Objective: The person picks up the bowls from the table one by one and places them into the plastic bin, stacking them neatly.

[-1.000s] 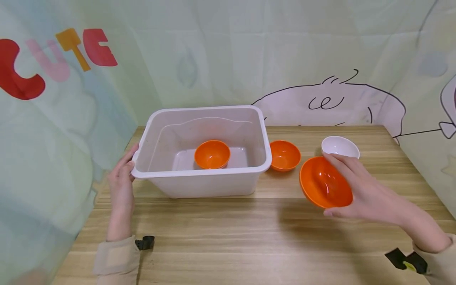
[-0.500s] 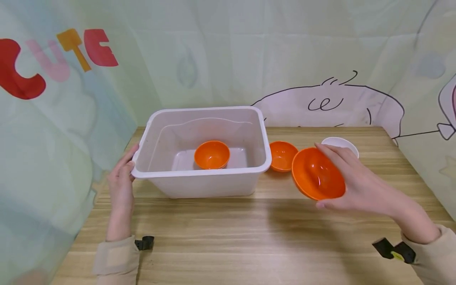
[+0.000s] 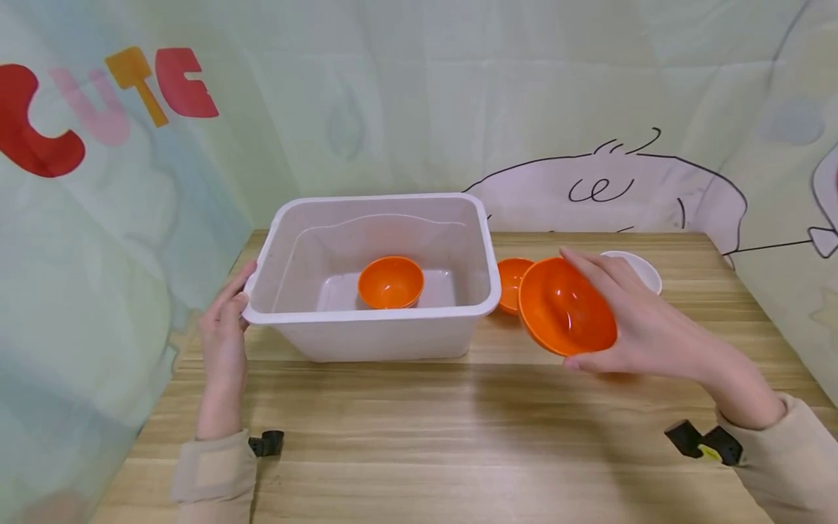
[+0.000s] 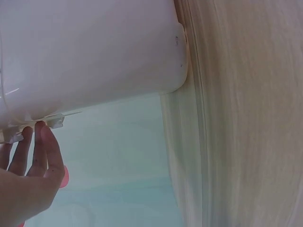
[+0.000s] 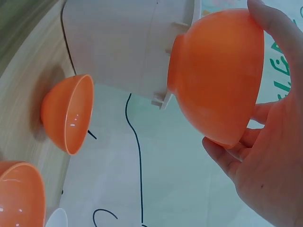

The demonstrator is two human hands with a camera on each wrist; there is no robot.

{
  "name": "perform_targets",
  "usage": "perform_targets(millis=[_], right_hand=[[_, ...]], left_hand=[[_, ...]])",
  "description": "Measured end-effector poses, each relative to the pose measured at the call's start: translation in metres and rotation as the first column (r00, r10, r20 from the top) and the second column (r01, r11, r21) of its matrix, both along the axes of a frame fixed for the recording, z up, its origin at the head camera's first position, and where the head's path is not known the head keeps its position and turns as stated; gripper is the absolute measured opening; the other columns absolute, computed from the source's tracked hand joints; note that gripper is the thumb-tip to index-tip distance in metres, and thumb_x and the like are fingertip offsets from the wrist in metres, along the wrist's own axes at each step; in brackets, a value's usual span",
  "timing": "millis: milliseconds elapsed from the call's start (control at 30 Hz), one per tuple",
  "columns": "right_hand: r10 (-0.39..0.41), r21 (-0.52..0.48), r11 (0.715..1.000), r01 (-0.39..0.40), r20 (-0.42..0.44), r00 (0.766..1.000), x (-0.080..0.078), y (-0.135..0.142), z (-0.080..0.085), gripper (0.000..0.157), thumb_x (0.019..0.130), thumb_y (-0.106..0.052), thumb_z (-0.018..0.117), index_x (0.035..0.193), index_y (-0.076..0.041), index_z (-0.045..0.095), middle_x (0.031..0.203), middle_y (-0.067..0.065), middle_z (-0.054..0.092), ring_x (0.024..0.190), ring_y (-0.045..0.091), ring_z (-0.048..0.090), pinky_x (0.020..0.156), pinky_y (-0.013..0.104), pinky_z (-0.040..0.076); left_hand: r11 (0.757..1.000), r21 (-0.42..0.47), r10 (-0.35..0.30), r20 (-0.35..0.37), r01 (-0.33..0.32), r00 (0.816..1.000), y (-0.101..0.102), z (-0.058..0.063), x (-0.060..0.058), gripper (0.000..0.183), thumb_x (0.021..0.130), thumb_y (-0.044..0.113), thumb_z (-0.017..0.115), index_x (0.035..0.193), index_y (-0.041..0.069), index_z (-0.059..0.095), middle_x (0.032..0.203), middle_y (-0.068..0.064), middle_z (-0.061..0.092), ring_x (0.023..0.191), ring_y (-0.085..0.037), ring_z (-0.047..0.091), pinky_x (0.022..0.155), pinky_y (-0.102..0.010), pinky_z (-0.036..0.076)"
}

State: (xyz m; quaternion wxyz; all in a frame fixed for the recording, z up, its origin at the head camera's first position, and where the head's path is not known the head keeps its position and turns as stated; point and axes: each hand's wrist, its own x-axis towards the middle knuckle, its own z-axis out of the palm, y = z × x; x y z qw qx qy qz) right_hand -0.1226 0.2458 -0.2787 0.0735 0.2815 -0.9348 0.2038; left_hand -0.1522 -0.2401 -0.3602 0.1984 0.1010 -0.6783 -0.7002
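My right hand (image 3: 644, 327) grips an orange bowl (image 3: 566, 309) by its rim, tilted with the inside facing up and left. It is raised off the table, right of a white plastic tub (image 3: 380, 336). My left hand (image 3: 222, 335) holds the tub's left end, its fingers tucked under the rim in the left wrist view. Inside the tub sits another orange bowl (image 3: 390, 284). One more orange bowl (image 3: 508, 282) stands beside the tub's right wall, partly covered by the held one. The right wrist view shows a further orange bowl (image 5: 21, 196), mostly hidden under my right hand in the head view.
A white bowl (image 3: 638, 269) stands at the back right, partly behind my right hand. Printed cloth (image 3: 393, 109) hangs behind the wooden table (image 3: 393, 444) and along both sides.
My right hand has carried the orange bowl leftward and slightly up, nearer the tub, overlapping the bowl beside it. My left hand keeps its hold on the tub.
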Motion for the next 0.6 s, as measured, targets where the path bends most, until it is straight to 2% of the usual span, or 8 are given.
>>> perform_targets(millis=[233, 600], right_hand=[[0.006, -0.019, 1.000, -0.006, 0.005, 1.000, -0.003, -0.006, 0.004, 0.118, 0.060, -0.049, 0.087, 0.154, -0.031, 0.017, 0.142, 0.004, 0.040, 0.124, 0.019, 0.042, 0.089, 0.049, 0.049], [0.049, -0.049, 0.998, -0.049, -0.008, 0.999, -0.014, -0.020, 0.010, 0.122, 0.059, -0.046, 0.089, 0.155, -0.030, 0.015, 0.147, 0.006, 0.036, 0.131, 0.021, 0.036, 0.095, 0.049, 0.045]], left_hand=[[1.000, 0.004, 0.003, -0.012, -0.003, 1.000, 0.001, -0.001, -0.001, 0.037, 0.098, 0.016, 0.042, 0.130, 0.017, 0.062, 0.139, 0.007, 0.056, 0.125, -0.009, 0.051, 0.085, -0.014, 0.043], [1.000, -0.004, -0.001, -0.007, 0.001, 1.000, 0.000, -0.001, -0.001, 0.037, 0.098, 0.017, 0.042, 0.130, 0.019, 0.062, 0.140, 0.007, 0.056, 0.125, -0.010, 0.051, 0.085, -0.014, 0.044]])
